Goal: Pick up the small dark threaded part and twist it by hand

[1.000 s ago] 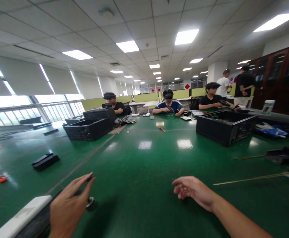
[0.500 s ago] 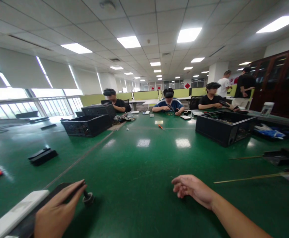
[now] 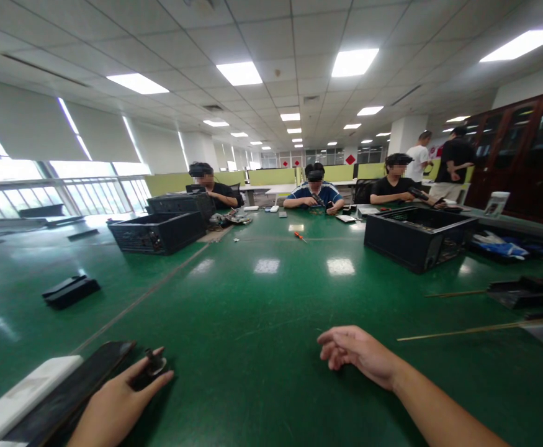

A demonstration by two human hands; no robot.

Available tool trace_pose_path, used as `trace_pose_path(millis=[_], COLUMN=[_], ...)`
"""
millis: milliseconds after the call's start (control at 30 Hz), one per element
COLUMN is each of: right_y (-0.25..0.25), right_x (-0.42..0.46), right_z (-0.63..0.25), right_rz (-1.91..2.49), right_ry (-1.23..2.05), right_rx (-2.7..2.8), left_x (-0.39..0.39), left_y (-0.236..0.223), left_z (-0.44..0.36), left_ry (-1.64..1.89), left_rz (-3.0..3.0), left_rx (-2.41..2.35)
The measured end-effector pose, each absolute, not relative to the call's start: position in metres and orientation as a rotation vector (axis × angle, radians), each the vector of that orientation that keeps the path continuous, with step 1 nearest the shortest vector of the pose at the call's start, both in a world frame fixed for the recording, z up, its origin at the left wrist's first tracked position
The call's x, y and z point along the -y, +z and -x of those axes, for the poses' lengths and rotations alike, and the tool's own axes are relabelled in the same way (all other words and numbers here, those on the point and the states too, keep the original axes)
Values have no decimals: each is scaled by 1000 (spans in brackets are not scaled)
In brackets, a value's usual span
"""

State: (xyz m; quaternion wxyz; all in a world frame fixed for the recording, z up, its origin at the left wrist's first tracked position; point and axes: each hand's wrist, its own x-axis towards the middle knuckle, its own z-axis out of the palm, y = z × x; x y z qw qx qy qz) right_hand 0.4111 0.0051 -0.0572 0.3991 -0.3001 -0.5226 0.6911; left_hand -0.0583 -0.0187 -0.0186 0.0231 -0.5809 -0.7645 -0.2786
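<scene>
At the lower left, my left hand has its thumb and index finger on either side of a small dark part with a metallic ring. The fingers seem to hold it just over the green tabletop; its exact kind is too blurred to tell. Under and beside that hand lie a long dark flat piece and a white power strip. My right hand rests on the table to the right of centre, holding nothing, its fingers loosely curled and slightly apart.
Black computer cases stand at left and right. An orange screwdriver lies between them. A black bracket sits at left, thin brass-coloured rods at right. Three people sit across the table; two stand behind.
My left thumb and index finger have spread and come down around the small dark part from its top. The right hand has hardly moved. The view has shifted slightly.
</scene>
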Motion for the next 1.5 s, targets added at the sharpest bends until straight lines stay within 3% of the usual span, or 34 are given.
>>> trace_pose_path(millis=[133,333,533,733,1033,1500], right_y=[-59,-63,-69,-66,-46,-43], right_x=[-5,-7,-12,-4,10,10], right_z=[-409,-408,-409,-400,-392,-393], right_rz=[805,913,998,1147,1260,1207], right_ry=[1742,1669,1339,1112,777,762], right_rx=[1352,1388,1443,1608,1824,1911], left_x=[2,-29,-32,-28,-20,-18], left_y=[-11,12,-13,-32,-37,-41], left_z=[34,-97,-191,-185,-187,-190], left_ry=[-743,-926,-1111,-1334,-1343,-1294], left_rz=[2002,2657,2867,2977,3068,3072], left_rx=[2397,1784,1427,1296,1286,1292])
